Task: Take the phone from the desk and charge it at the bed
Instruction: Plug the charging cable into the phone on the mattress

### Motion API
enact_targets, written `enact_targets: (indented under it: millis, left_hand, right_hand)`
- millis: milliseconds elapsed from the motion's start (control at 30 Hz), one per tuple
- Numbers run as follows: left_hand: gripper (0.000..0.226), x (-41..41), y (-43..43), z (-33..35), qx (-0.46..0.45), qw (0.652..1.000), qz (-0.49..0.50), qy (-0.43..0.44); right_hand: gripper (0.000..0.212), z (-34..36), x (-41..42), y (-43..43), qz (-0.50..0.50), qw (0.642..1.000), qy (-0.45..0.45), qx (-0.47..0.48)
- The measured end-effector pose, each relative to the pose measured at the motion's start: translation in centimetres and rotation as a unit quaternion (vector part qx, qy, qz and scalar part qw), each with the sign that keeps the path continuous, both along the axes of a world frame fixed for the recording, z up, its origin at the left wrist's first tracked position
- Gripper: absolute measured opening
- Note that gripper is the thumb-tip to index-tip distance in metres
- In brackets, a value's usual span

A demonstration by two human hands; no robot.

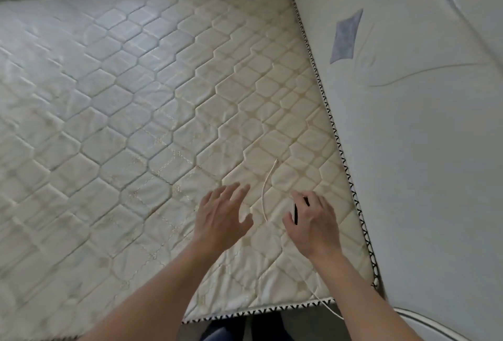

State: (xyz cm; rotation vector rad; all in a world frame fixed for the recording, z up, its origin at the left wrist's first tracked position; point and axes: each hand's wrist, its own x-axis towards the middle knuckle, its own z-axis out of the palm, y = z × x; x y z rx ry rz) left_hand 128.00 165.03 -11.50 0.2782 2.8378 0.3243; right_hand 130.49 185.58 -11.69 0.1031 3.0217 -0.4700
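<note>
Risk: right hand (313, 221) fingers grip phone (296, 212) edge-on, left hand (221, 215) fingers spread wide; loose cable (265, 193) near mattress (136, 109) right edge may slide off.

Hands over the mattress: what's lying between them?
In the head view, a thin white cable curves across the mattress between the left hand and right hand.

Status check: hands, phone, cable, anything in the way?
Right hand gripping the dark phone over the mattress. Left hand open, empty. White cable lies between hands, free end unplugged. Nothing blocking.
</note>
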Motion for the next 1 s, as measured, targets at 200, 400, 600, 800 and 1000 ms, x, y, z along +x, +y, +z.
enact_targets:
  millis: [200, 400, 600, 800, 1000]
  left_hand:
    - [0.073, -3.5, -1.8, -8.0, -0.025, 0.999, -0.009, -0.044]
    - [0.077, -8.1, -2.1, -19.4, -0.025, 0.995, -0.043, -0.09]
    - [0.097, -11.9, -1.9, -28.8, -0.065, 0.989, -0.094, -0.096]
    - [0.124, -14.3, -2.6, -32.8, -0.088, 0.979, -0.1, -0.156]
    - [0.13, -13.9, -2.3, -33.5, -0.096, 0.976, -0.1, -0.169]
  right_hand:
    - [0.045, -8.5, -3.9, -1.1, -0.016, 0.999, -0.031, -0.017]
    - [0.044, -19.5, -7.7, -1.1, -0.006, 0.999, -0.035, 0.006]
    - [0.035, -28.8, -10.7, -0.8, 0.015, 0.998, -0.042, 0.043]
    - [0.026, -32.6, -12.6, -1.5, -0.026, 0.998, -0.047, 0.038]
    - [0.034, -33.2, -14.9, -2.5, -0.113, 0.992, -0.047, 0.029]
